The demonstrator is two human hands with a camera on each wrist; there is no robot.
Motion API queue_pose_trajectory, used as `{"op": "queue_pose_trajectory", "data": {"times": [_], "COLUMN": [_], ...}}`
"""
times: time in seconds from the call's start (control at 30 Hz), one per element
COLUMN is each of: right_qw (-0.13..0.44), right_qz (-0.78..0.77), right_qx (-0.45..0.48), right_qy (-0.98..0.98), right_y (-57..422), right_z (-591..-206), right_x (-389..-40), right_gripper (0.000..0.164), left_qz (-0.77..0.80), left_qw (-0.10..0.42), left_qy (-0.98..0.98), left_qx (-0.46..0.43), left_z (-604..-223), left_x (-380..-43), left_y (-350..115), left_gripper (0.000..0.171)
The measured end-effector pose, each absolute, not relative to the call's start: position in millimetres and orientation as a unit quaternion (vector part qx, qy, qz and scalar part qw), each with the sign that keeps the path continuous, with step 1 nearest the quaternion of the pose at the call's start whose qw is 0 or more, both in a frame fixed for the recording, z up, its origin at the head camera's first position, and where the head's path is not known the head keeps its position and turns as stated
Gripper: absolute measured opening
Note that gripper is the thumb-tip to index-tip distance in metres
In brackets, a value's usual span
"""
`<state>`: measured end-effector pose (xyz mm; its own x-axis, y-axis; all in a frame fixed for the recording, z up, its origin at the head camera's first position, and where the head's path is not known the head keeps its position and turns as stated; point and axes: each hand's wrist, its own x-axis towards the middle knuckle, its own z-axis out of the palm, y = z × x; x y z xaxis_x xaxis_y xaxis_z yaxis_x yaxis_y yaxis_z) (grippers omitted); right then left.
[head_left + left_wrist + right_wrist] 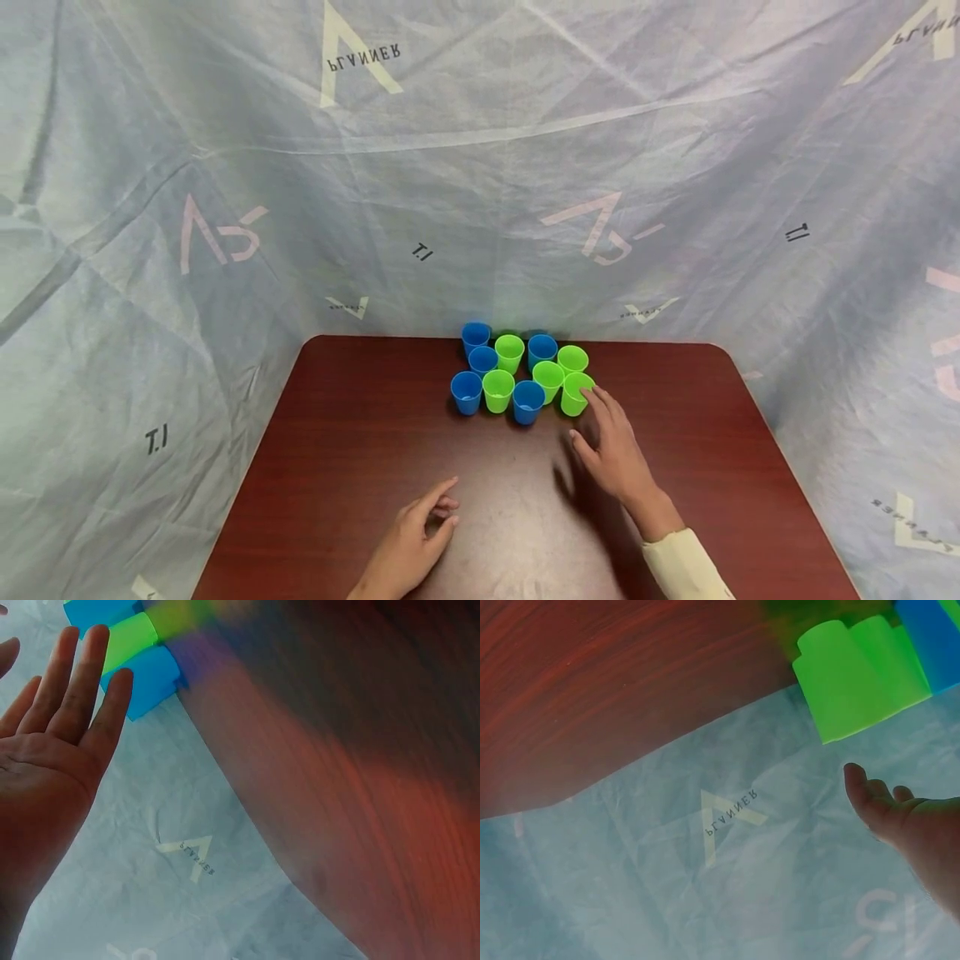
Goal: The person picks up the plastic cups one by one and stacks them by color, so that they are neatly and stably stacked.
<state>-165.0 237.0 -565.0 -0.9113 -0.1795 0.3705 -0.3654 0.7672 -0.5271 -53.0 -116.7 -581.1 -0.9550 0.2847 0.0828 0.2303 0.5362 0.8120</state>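
Observation:
Several blue and green cups stand upright, mouths up, in a close cluster toward the table's far edge. My right hand (617,454) is over the table at the cluster's right side, fingers apart and slightly bent. Its fingertips overlap the rim of the front right green cup (573,403) in the head view; the right wrist view shows a gap between the fingers and a green cup (847,690). Nearest the front are a blue cup (528,404), a green cup (498,393) and another blue cup (467,394). My left hand (405,542), holding nothing, hovers nearer the front with fingers relaxed.
The cups stand on a dark reddish-brown wooden table (337,442) with rounded far corners. Grey printed sheeting (480,192) hangs behind the table and along both sides. Behind the front cups are more blue cups (476,337) and green cups (509,352).

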Motion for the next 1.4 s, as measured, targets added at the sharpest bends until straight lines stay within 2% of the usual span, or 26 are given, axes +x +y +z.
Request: {"op": "queue_pose_trajectory", "data": {"times": [0.27, 0.7, 0.9, 1.23, 1.4], "right_qw": [0.129, 0.123, 0.127, 0.074, 0.070], "right_qz": [0.319, 0.294, 0.294, 0.299, 0.295], "right_qx": [0.127, 0.123, 0.114, 0.083, 0.074], "right_qy": [-0.930, -0.940, -0.940, -0.948, -0.950], "right_y": [234.9, 235.4, 237.1, 234.4, 234.2], "right_z": [-568.6, -574.1, -578.8, -585.5, -592.0], "right_x": [-174.5, -190.8, -201.7, -219.6, -226.2], "right_gripper": [0.078, 0.074, 0.072, 0.076, 0.078], "left_qz": [0.461, 0.450, 0.455, 0.447, 0.453], "left_qw": [0.060, 0.018, 0.025, 0.046, 0.043], "left_qy": [0.877, 0.885, 0.883, 0.887, 0.884], "left_qx": [0.121, 0.113, 0.112, 0.107, 0.107], "left_z": [-581.3, -587.7, -589.0, -589.6, -591.0], "left_x": [-52.3, -50.4, -51.5, -48.3, -45.8], "left_y": [-124.0, -126.9, -125.5, -127.7, -129.4], "left_gripper": [0.050, 0.045, 0.044, 0.042, 0.042]}}
